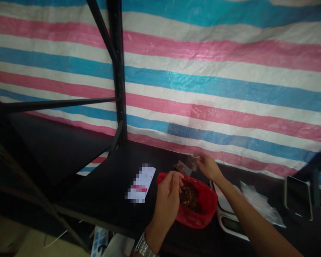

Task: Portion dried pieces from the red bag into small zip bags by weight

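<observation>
A red plastic bag, its mouth wide, holds a heap of dark brown dried bits. My left hand hovers at the left side of this bag, fingers curled together; whatever they may hold is hidden. Behind the bag, my right hand pinches the top of a small clear zip bag with brown contents. Beside it lies another small clear bag with similar brown bits. Under my right forearm sits a white digital scale, partly covered by the arm.
Left of the red bag lies a white printed sheet, partly blurred out. Empty clear bags and a phone rest on the black shelf at right. A dark metal post rises before the striped sheeting.
</observation>
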`<state>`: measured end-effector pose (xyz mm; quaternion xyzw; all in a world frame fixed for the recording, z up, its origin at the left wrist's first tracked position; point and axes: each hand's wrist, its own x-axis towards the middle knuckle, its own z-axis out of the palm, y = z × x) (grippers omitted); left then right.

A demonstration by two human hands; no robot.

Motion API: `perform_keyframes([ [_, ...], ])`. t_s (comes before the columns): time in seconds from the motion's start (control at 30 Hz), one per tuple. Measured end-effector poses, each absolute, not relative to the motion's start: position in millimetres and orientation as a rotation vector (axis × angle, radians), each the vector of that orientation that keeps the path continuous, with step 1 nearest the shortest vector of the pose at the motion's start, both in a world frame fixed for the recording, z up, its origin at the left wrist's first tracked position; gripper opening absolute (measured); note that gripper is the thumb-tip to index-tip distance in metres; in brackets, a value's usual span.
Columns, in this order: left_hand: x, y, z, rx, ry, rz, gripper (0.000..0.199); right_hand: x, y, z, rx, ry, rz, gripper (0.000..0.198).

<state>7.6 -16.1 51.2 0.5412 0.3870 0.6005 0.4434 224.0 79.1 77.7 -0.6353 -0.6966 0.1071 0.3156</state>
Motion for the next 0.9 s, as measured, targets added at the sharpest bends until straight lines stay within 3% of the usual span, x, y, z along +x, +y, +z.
perform_keyframes([
  [0.07, 14, -17, 50, 1.330, 0.975, 1.475, 0.031, 226, 58, 84, -1.568, -1.760, 0.327, 0.031],
  [0.17, 26, -20, 49, 1.312, 0.975, 1.466, 0.035, 219, 20, 88, -1.380, -1.672, 0.474, 0.045],
  [0.27, 39, -23, 51, 1.398, 0.873, 1.361, 0.022, 201, -11, 87, -1.118, -1.425, 0.869, 0.051],
  [0.37, 47, -24, 53, 1.339, 0.757, 1.246, 0.019, 187, -22, 84, -1.066, -1.303, 1.045, 0.052],
  [0.73, 51, -18, 53, 1.397, 0.752, 1.082, 0.029, 209, -28, 74, -1.076, -1.260, 1.032, 0.050],
  [0.9, 54, -15, 48, 1.527, 0.942, 1.320, 0.016, 207, -34, 75, -1.116, -1.377, 0.860, 0.033],
])
